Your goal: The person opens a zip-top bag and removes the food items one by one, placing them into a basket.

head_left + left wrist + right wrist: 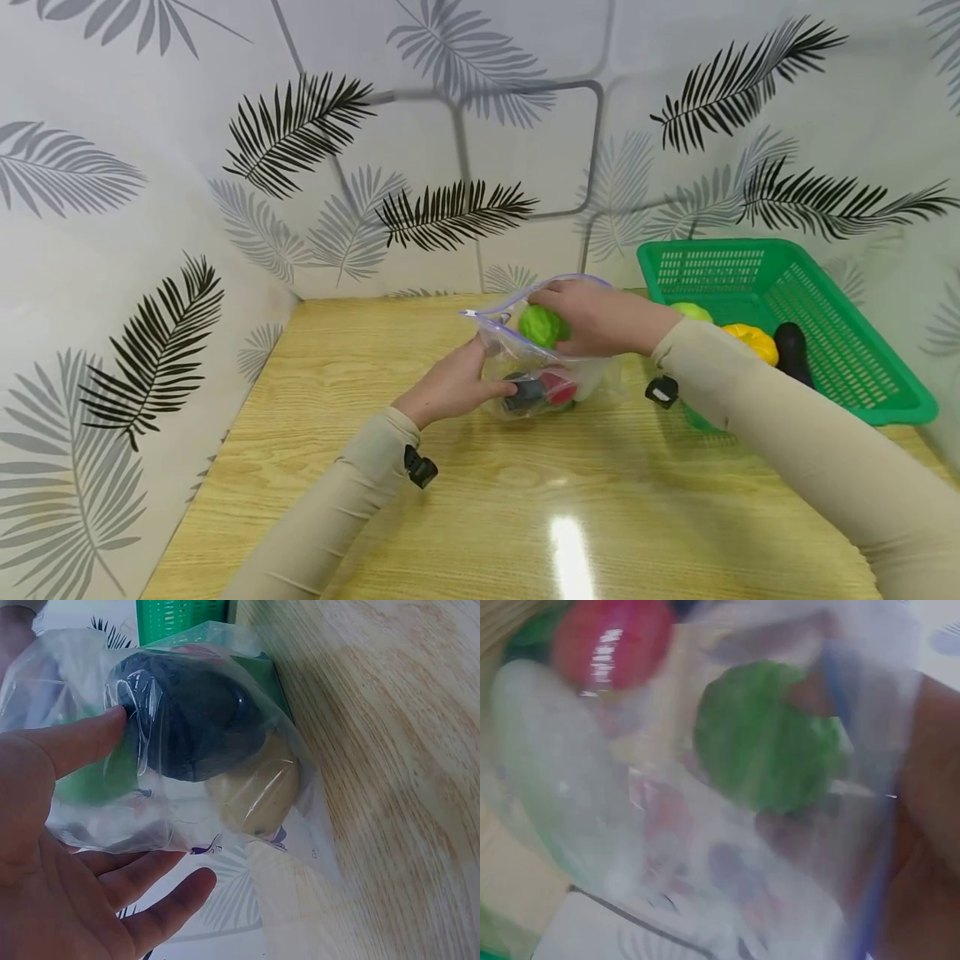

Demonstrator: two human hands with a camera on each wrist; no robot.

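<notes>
A clear zip bag with a purple-edged mouth stands on the wooden table. My left hand holds its left side, thumb on the near face and fingers behind. Through the plastic show a dark round object, a tan potato-like one, a red round one and a long pale green one. My right hand reaches into the bag's mouth, gripping a green cabbage-like vegetable. In the right wrist view, blur and plastic partly veil that hand's fingers.
A green perforated basket stands on the right of the table. It holds an eggplant, a yellow pumpkin-like piece and a light green piece. A leaf-patterned wall covering rises behind.
</notes>
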